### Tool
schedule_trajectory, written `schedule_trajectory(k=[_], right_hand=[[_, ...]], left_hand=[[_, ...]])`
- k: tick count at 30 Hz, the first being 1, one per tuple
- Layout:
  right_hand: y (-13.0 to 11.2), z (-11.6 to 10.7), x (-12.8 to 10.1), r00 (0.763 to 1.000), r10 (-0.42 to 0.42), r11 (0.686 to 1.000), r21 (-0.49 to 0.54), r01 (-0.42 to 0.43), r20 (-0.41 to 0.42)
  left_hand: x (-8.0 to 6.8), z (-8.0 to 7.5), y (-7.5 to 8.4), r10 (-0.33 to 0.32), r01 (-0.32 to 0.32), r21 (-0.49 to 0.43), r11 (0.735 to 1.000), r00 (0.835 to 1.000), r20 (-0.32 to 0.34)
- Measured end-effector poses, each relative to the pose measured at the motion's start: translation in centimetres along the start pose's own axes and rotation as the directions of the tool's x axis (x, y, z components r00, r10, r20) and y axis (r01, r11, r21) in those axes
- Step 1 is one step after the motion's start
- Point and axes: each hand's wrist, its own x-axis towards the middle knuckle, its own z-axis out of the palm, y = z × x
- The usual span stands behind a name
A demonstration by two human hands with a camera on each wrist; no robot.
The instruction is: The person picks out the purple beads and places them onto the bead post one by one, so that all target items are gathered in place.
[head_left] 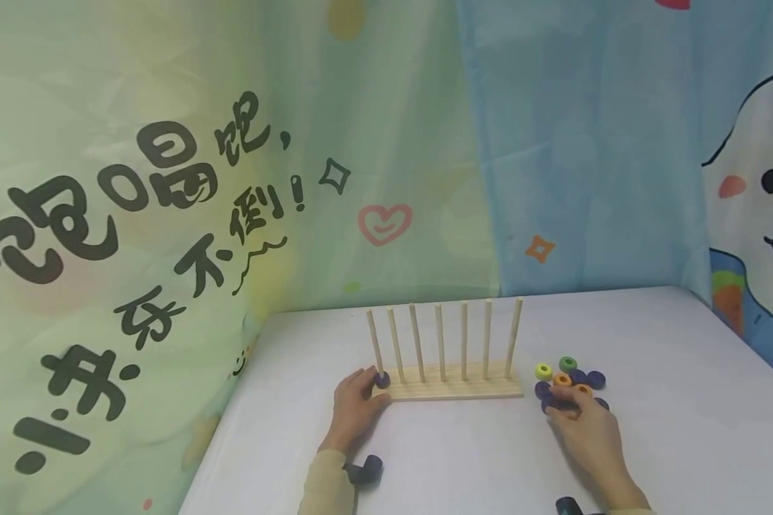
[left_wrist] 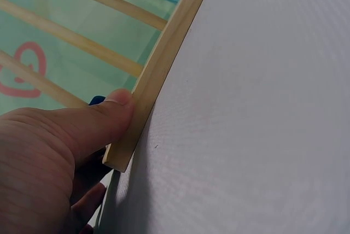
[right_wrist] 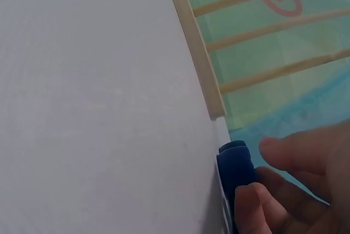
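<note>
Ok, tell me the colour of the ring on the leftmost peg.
Dark blue ring, best seen in the head view.

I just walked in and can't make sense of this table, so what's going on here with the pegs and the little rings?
A person sits at a white table with a wooden peg rack of seven upright dowels. The left hand rests at the rack's left end, its thumb against the base, beside a dark blue ring at the foot of the leftmost peg. The right hand reaches into a loose pile of rings right of the rack, fingers touching a dark blue one. The other six pegs are bare.
</note>
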Motion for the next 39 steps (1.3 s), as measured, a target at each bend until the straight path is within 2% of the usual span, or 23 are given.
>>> schedule_trajectory(k=[4,7,15,21,30,39], right_hand=[[0.03,0.33,-0.01,1.0,0.027,0.999,-0.018,-0.027,0.007],[0.17,0.46,0.01,1.0,0.008,1.0,-0.025,-0.008,-0.004],[0.26,0.55,0.03,0.999,-0.043,0.998,-0.043,0.041,-0.025],[0.28,0.33,-0.1,0.999,-0.011,0.997,-0.079,0.014,0.04],[0.58,0.04,-0.35,0.991,-0.014,0.99,-0.141,0.033,0.135],[0.4,0.26,-0.37,0.99,-0.027,0.991,-0.124,0.044,0.135]], left_hand=[[0.08,-0.13,0.02,-0.045,0.046,-0.035,0.998,0.998,0.033],[0.14,-0.25,0.07,-0.07,0.071,-0.036,0.997,0.996,0.051],[0.27,-0.33,0.19,-0.067,0.069,-0.038,0.997,0.996,0.051],[0.23,-0.31,0.07,-0.076,0.078,-0.036,0.996,0.995,0.059],[0.04,-0.41,0.15,-0.084,0.087,-0.034,0.996,0.994,0.065],[0.09,-0.4,0.22,-0.089,0.091,-0.028,0.995,0.994,0.067]])
